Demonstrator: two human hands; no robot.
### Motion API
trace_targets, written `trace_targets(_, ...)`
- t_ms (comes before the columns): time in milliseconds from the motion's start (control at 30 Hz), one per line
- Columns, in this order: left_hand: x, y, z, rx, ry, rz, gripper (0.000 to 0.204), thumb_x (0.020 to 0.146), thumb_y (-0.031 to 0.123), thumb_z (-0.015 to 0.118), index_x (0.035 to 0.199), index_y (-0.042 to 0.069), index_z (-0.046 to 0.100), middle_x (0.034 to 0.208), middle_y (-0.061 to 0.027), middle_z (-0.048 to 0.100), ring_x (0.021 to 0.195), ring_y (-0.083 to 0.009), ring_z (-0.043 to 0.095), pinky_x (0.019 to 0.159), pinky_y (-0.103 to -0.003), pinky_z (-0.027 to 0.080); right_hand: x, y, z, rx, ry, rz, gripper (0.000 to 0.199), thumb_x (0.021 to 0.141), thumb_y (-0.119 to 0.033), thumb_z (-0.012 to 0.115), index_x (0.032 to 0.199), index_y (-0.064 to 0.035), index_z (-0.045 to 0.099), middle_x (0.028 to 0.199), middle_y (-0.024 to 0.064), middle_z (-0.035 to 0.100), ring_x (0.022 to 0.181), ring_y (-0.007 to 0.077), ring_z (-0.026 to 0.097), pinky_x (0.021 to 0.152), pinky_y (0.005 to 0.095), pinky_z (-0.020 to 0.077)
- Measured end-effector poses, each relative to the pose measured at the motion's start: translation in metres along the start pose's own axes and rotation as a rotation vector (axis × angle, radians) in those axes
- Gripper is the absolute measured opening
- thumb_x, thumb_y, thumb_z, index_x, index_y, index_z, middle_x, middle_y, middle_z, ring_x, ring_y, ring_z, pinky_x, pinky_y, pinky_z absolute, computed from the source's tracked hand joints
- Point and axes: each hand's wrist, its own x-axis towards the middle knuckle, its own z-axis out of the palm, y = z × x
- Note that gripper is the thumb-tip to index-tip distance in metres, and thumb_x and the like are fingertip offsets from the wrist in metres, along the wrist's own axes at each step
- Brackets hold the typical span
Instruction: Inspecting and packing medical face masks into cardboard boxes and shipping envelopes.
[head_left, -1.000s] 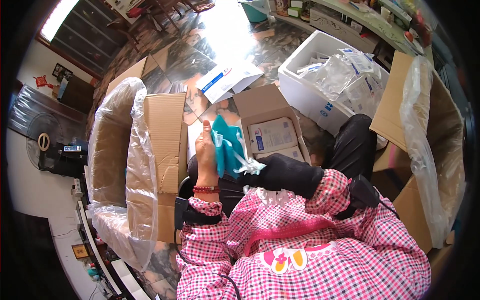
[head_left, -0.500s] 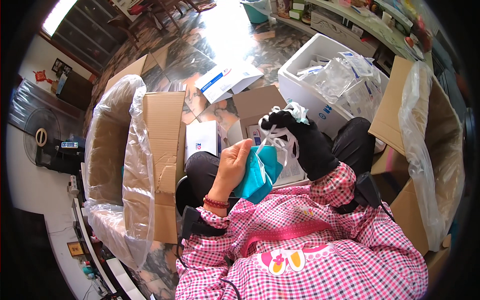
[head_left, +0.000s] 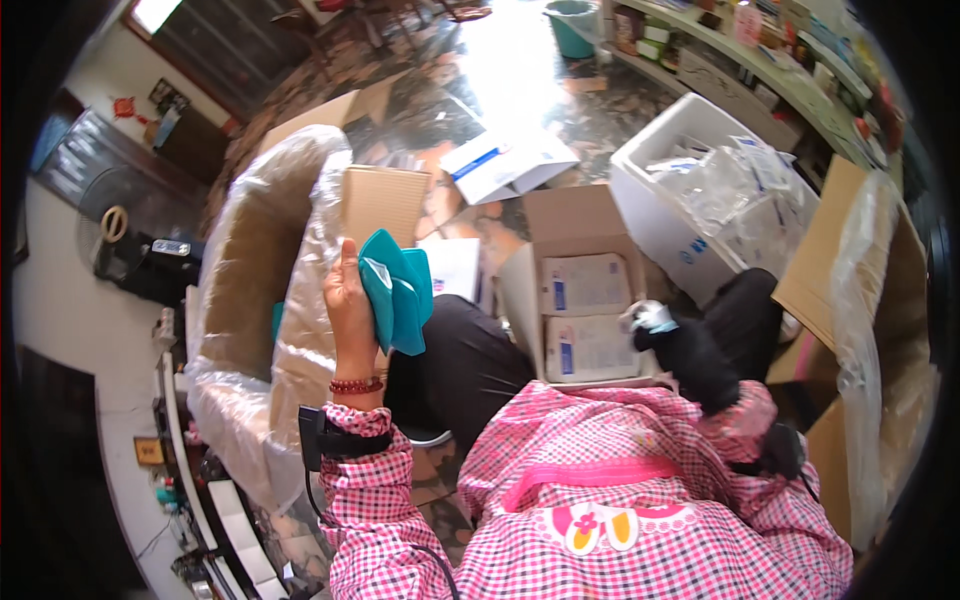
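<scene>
My bare left hand [head_left: 347, 305] is raised beside the plastic-lined carton on the left. Between its thumb and fingers it grips teal folded face masks [head_left: 402, 300], whose flaps fan out to the right. My right hand [head_left: 690, 355], in a black glove and smeared by motion, is low above my right thigh. At its fingertips it holds a bundle of white strings [head_left: 653, 318] with a little pale blue in it. Just left of that hand, an open carton [head_left: 580, 212] holds two stacks of flat white-and-blue packets [head_left: 587, 285].
A large carton with a clear plastic liner [head_left: 310, 330] stands at my left, and another lined carton [head_left: 860, 330] at my right. Behind are a white foam box [head_left: 640, 160] full of clear packets, a white box [head_left: 455, 265] and a flattened white carton [head_left: 510, 165] on the marble floor.
My left hand has moved left with the masks, to the lined carton's edge. My right hand has drawn down and right with the white strings, apart from the masks. The packets now show.
</scene>
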Motion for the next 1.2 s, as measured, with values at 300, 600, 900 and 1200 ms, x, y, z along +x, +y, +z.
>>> trace_targets(300, 0.067, 0.006, -0.183, 0.220, 0.210, 0.206, 0.040, 0.101, 0.043, 0.053, 0.119, 0.008, 0.060, 0.105, -0.0077, 0.065, 0.094, -0.0196, 0.064, 0.084, -0.036, 0.053, -0.046, -0.068, -0.275, -0.832, 0.791, -0.154, 0.030, 0.105, -0.025, 0.047, 0.119, -0.0028, 0.062, 0.102, 0.0099, 0.063, 0.087, 0.0149, 0.062, 0.076, 0.0282, 0.0501)
trace_targets(600, 0.164, -0.084, -0.401, 1.431, 0.384, 0.631, 0.060, 0.105, 0.048, 0.037, 0.122, -0.003, 0.062, 0.106, -0.0271, 0.067, 0.093, -0.0420, 0.064, 0.084, -0.045, 0.050, -0.170, -0.064, -0.474, -0.818, 1.229, -0.213, 0.032, 0.102, -0.018, 0.053, 0.131, -0.0078, 0.061, 0.115, 0.0119, 0.068, 0.089, 0.0204, 0.066, 0.080, 0.0307, 0.0516)
trace_targets(900, 0.184, -0.143, -0.277, 0.829, 0.421, 0.305, 0.048, 0.099, 0.034, 0.062, 0.124, -0.006, 0.060, 0.119, -0.0195, 0.066, 0.111, -0.0262, 0.062, 0.097, -0.034, 0.047, -0.254, 0.026, -0.507, -0.631, 0.571, 0.197, 0.039, 0.095, -0.043, 0.060, 0.124, -0.0174, 0.065, 0.115, 0.0171, 0.068, 0.105, 0.0319, 0.064, 0.092, 0.0409, 0.0491)
trace_targets(1200, 0.059, -0.073, -0.041, 0.410, -0.067, 0.362, 0.023, 0.101, 0.010, 0.052, 0.121, -0.001, 0.058, 0.110, -0.0101, 0.063, 0.103, -0.0189, 0.059, 0.095, -0.031, 0.046, -0.170, -0.087, -0.383, -1.342, 1.053, 0.625, 0.046, 0.091, -0.049, 0.060, 0.097, -0.0067, 0.075, 0.087, 0.0191, 0.071, 0.084, 0.0369, 0.069, 0.079, 0.0480, 0.0514)
